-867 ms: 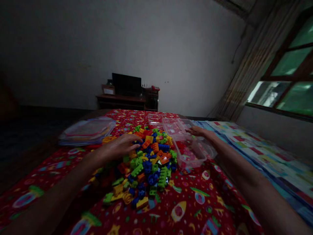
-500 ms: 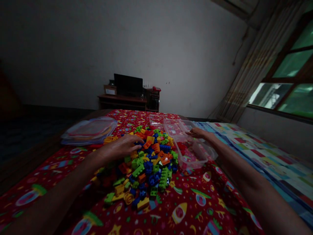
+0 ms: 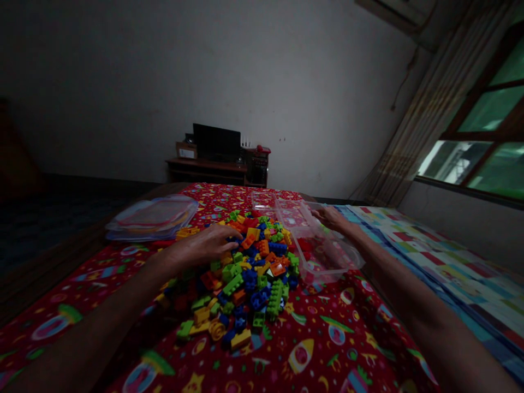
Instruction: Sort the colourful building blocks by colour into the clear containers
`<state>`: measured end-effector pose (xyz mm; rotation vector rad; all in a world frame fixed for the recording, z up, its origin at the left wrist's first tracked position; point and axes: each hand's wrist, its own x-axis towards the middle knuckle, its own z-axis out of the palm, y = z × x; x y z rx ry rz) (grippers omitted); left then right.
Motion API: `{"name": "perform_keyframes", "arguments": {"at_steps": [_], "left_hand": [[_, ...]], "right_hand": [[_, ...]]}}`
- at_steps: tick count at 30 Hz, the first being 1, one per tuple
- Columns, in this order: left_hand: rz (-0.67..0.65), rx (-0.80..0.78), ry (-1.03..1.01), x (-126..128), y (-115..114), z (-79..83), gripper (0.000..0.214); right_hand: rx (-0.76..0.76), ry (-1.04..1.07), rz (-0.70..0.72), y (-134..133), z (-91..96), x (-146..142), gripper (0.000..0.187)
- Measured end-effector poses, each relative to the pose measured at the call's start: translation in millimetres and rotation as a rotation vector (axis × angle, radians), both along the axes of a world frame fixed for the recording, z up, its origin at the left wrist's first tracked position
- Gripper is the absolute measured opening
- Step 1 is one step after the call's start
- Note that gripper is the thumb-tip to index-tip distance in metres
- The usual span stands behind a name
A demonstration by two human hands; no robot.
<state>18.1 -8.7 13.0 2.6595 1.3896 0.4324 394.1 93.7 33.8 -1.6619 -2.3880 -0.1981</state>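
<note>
Over the left part of a heap of colourful toy building bricks [image 3: 249, 273] is my left hand [image 3: 208, 244]. Its thumb and fingers are apart, with blue bricks showing around the fingertips; no held brick can be made out. My right hand [image 3: 331, 218] is above the clear plastic boxes [image 3: 327, 275] to the right of the heap, its fingers stretched and parted. A small green piece [image 3: 324, 225] shows just below those fingers, apart from them as far as I can see. Some red bricks [image 3: 303, 245] show in the nearer box.
A stack of translucent lids [image 3: 153, 218] lies left of the heap on the red patterned cloth [image 3: 303, 349]. Another clear box [image 3: 264, 200] stands at the back. To the right is a checked bedspread [image 3: 442, 262]. Beyond, a desk [image 3: 208, 165] carries a black monitor [image 3: 216, 142].
My right hand's fingers have opened somewhat over the boxes, and a green piece now shows beneath them. My left hand has barely moved. The view has shifted slightly.
</note>
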Motion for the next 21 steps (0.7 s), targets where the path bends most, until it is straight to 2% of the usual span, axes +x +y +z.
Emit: {"name": "perform_keyframes", "arguments": {"at_steps": [4, 6, 8, 11, 14, 17, 21], "left_hand": [[0.030, 0.004, -0.009, -4.6, 2.7, -1.6, 0.039], [0.034, -0.003, -0.002, -8.1, 6.2, -1.8, 0.039], [0.026, -0.013, 0.015, -11.4, 9.9, -1.1, 0.038], [0.009, -0.009, 0.034, -13.5, 11.6, 1.3, 0.038], [0.020, -0.009, 0.056, -9.7, 6.5, 4.9, 0.037], [0.043, -0.030, 0.074, -4.1, -0.2, 8.5, 0.035], [0.038, -0.093, 0.057, -2.7, -3.7, 11.5, 0.034]], "right_hand": [[0.201, 0.325, 0.138, -32.8, 16.3, -36.9, 0.049], [0.201, 0.460, 0.251, -54.5, 19.3, -63.1, 0.046], [0.112, 0.518, 0.380, -73.6, 16.4, -90.4, 0.043], [0.014, 0.481, 0.447, -88.3, 2.4, -125.7, 0.032], [-0.015, 0.409, 0.427, -88.3, -14.1, -148.3, 0.020], [-0.023, 0.309, 0.404, -87.8, -23.2, -157.9, 0.020], [-0.042, 0.214, 0.356, -95.9, -23.7, -158.5, 0.022]]}}
